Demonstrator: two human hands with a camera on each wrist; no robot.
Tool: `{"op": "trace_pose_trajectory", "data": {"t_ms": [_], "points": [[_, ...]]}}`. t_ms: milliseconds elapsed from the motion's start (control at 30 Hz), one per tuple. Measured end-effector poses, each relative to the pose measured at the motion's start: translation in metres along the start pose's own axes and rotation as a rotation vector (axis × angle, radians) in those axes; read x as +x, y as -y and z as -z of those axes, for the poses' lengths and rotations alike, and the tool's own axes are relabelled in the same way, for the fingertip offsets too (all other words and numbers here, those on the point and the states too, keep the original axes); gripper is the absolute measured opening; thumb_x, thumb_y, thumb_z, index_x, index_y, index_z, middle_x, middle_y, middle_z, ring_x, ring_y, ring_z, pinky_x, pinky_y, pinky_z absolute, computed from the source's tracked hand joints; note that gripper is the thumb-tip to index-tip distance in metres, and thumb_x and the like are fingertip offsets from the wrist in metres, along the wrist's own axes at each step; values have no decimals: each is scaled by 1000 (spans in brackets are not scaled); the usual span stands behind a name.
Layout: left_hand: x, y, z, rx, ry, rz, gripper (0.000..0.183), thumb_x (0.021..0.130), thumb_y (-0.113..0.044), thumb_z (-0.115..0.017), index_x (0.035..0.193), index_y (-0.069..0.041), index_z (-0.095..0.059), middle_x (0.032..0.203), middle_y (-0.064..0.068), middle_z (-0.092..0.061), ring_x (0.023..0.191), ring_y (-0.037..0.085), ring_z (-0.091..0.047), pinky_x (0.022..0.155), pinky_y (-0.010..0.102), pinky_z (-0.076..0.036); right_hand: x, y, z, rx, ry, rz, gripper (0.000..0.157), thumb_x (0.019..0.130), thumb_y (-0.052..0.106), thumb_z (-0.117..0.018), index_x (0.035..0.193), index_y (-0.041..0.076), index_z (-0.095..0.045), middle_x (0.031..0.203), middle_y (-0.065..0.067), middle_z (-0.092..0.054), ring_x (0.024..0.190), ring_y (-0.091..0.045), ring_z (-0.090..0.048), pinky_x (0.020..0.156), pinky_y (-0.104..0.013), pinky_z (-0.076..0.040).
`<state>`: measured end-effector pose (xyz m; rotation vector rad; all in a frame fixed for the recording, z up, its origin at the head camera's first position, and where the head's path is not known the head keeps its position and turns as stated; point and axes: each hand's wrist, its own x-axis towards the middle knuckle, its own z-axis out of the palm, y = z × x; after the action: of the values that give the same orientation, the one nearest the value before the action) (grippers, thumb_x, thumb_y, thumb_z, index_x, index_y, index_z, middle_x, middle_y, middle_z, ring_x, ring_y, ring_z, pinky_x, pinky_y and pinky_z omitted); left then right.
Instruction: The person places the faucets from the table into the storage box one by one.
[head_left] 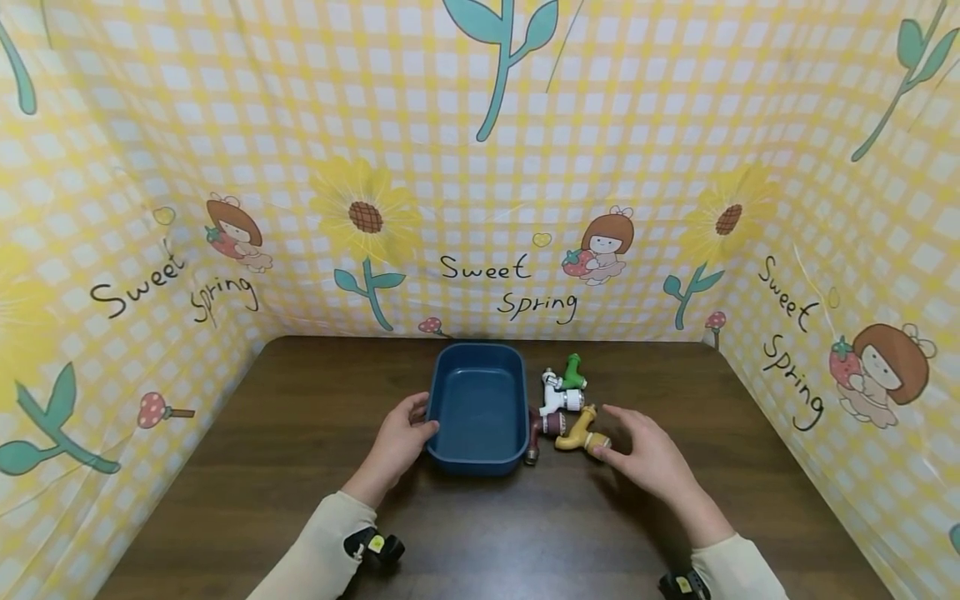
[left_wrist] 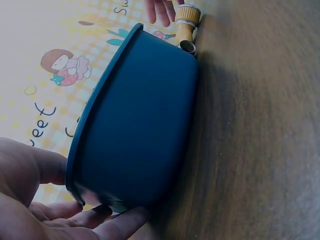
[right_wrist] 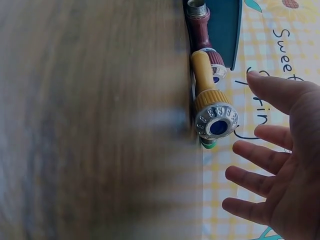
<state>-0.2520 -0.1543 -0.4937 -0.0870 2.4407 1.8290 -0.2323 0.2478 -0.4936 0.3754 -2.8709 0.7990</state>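
A blue plastic basin (head_left: pixel 480 408) stands on the wooden table. My left hand (head_left: pixel 400 440) holds its left side, thumb at the rim and fingers along the outer wall; the left wrist view shows the fingertips (left_wrist: pixel 127 220) low against that wall. To the right of the basin lies a group of taps: a yellow tap (head_left: pixel 581 431), a maroon tap (head_left: pixel 534 437), a white tap (head_left: pixel 553 396) and a green tap (head_left: pixel 573 372). My right hand (head_left: pixel 651 454) is beside the yellow tap with fingers spread and thumb apart. In the right wrist view, the yellow tap's ribbed collar (right_wrist: pixel 212 100) faces the palm.
The brown table (head_left: pixel 315 392) is enclosed at the back and sides by a yellow checked cloth (head_left: pixel 480 192) printed with flowers and figures. Dark wrist cameras (head_left: pixel 378 546) are strapped over the pale sleeves (head_left: pixel 322 546).
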Motion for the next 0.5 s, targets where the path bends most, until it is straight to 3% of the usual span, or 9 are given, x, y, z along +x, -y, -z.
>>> {"op": "trace_pose_trajectory", "data": {"t_ms": [500], "points": [[-2, -2, 2, -22, -4, 16, 56, 102, -9, -59, 154, -1, -40, 150, 26, -49, 131, 40, -55, 95, 51, -56, 4, 4, -3, 30, 32, -42, 70, 87, 41, -80, 144, 6, -57, 142, -17, -61, 133, -40, -54, 108, -60, -43]]}}
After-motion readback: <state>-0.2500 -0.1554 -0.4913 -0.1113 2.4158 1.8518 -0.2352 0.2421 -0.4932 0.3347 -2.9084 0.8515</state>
